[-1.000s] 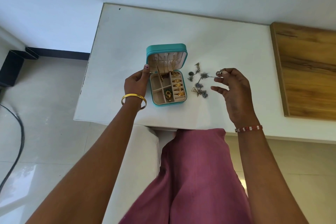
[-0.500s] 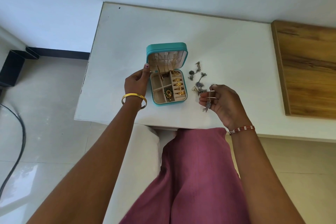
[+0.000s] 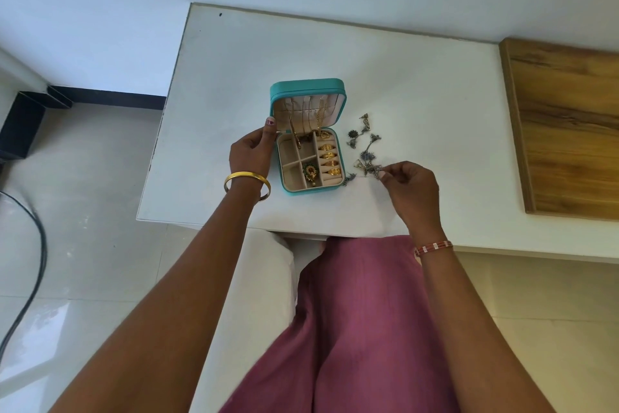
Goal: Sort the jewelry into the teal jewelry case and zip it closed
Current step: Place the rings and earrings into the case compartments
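On white table [image 3: 418, 84], teal jewelry case [image 3: 310, 141] lies open, steadied by left hand [image 3: 251, 154]; gold rings [image 3: 329, 159] slotted. Dark earrings [image 3: 363, 148] right of case unsorted; one pinched by right hand [image 3: 413, 191] fingertips. Zip undone.

I see both forearms bare, no sleeves reaching the wrists. My left hand [image 3: 251, 153] has a plain, smooth gold bangle [image 3: 247, 183] on its wrist and a painted thumbnail, while my right hand [image 3: 412, 191] has a thin red-and-white beaded bracelet [image 3: 433, 247]. Over my lap lies mauve-pink ribbed cloth [image 3: 361, 329].
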The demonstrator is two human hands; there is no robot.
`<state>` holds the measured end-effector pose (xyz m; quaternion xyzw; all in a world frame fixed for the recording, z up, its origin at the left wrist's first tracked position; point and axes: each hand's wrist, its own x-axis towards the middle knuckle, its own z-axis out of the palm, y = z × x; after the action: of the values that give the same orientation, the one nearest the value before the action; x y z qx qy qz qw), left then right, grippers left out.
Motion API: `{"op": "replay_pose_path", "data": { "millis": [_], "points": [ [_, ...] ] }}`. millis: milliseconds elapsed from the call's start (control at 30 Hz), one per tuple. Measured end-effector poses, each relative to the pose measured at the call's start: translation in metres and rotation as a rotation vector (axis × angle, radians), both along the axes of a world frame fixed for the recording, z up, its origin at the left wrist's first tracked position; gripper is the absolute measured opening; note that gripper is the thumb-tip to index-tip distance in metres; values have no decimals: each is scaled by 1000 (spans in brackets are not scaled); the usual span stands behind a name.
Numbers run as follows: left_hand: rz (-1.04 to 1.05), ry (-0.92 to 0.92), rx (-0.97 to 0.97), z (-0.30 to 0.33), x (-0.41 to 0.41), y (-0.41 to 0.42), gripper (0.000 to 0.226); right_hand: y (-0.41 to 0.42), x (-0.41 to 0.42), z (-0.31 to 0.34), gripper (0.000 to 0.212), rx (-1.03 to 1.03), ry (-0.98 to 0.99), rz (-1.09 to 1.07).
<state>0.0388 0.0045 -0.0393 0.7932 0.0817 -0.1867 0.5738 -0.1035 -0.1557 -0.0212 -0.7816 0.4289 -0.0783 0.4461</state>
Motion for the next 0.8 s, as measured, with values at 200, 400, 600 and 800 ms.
{"op": "replay_pose_path", "data": {
  "millis": [200, 400, 600, 800],
  "points": [
    [7, 6, -5, 1, 0, -1, 46, -6, -11, -10, 12, -205, 209, 60],
    [4, 5, -3, 1, -1, 0, 47, 8, 0, -9, 18, -414, 189, 295],
    [2, 2, 0, 3, 0, -1, 46, 14, 0, -15, 16, -507, 245, 420],
    [10, 16, -7, 3, 0, 0, 46, 15, 2, -6, 10, -272, 74, 263]
  ]
}}
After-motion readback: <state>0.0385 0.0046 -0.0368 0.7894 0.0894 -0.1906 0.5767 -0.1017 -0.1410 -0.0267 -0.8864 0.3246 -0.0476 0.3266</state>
